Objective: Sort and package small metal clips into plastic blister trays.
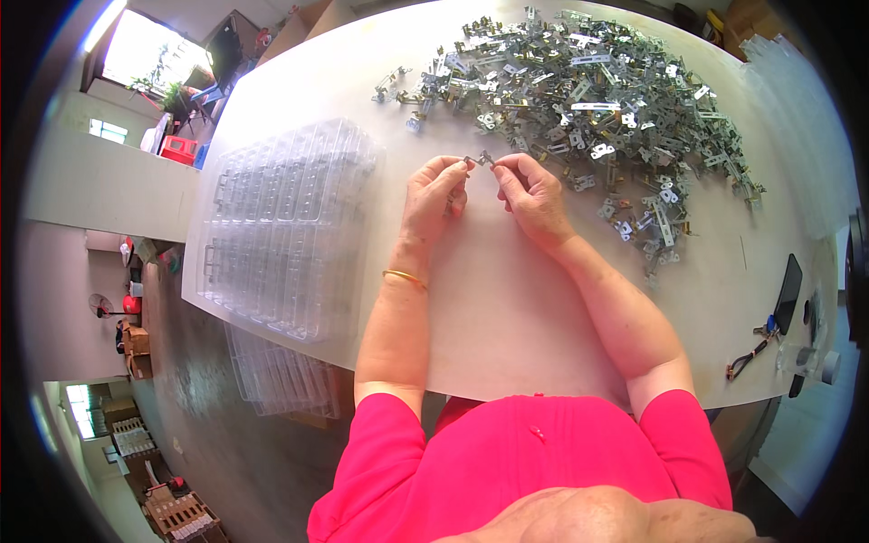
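Over the middle of the pale table (507, 335), a small metal bracket part (484, 159) spans the gap between my two hands. My left hand (436, 195) pinches its left end between thumb and fingers. Its right end is pinched by my right hand (532, 195). The part's exact shape is too small to make out. Just beyond and to the right of my hands spreads a large heap of similar silvery metal parts (588, 100), some with brass-coloured pieces. To the left of my left hand lie clear plastic trays (290, 226) with long compartments, holding rows of parts.
At the table's right edge lie a phone (789, 294), keys on a strap (759, 348) and a clear bottle (819, 365). Clear plastic sheets or trays (797, 127) stand at the far right. More clear trays (281, 376) are stacked below the table's left edge.
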